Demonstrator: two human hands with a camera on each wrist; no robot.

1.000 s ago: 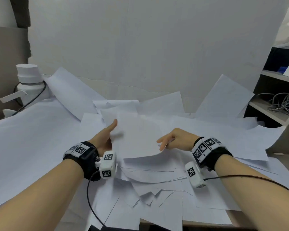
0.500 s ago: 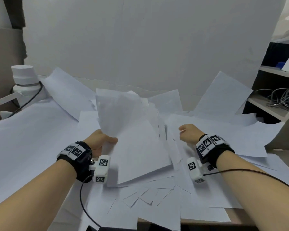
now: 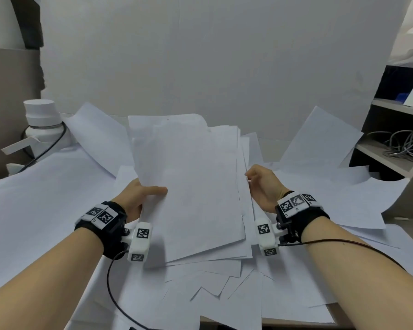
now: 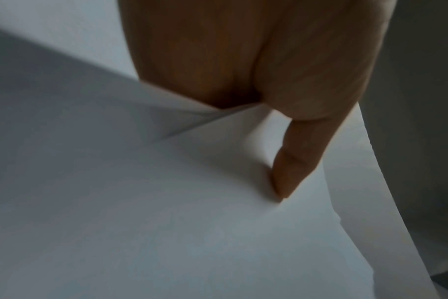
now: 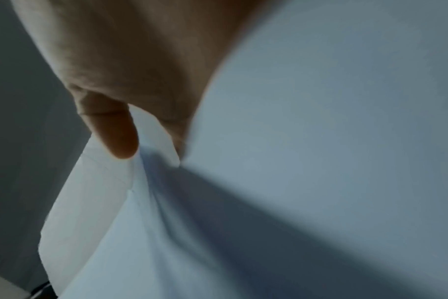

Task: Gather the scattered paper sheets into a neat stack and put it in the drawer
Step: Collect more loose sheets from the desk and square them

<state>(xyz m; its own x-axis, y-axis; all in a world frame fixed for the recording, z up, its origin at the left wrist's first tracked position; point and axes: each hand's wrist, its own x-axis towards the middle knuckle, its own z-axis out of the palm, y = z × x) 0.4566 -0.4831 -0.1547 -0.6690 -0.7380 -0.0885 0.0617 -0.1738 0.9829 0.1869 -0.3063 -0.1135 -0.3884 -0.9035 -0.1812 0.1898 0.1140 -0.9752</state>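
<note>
head view: both hands (image 3: 200,194) now grip a gathered stack (image 3: 191,191), earlier scattered.

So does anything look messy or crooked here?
Yes. The stack of sheets held between the left hand and right hand is uneven, edges fanning out. Loose sheets lie scattered, overhanging the table's front edge.

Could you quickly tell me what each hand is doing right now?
Left hand: grips the paper stack's left edge.
Right hand: grips its right edge.

Fingers of left hand (image 3: 138,198) hidden behind held white paper sheets (image 3: 191,186); only thumb seen. Right hand (image 3: 264,184) fingertips hidden by sheet edges. Both wrist views blurred. No drawer visible.
</note>
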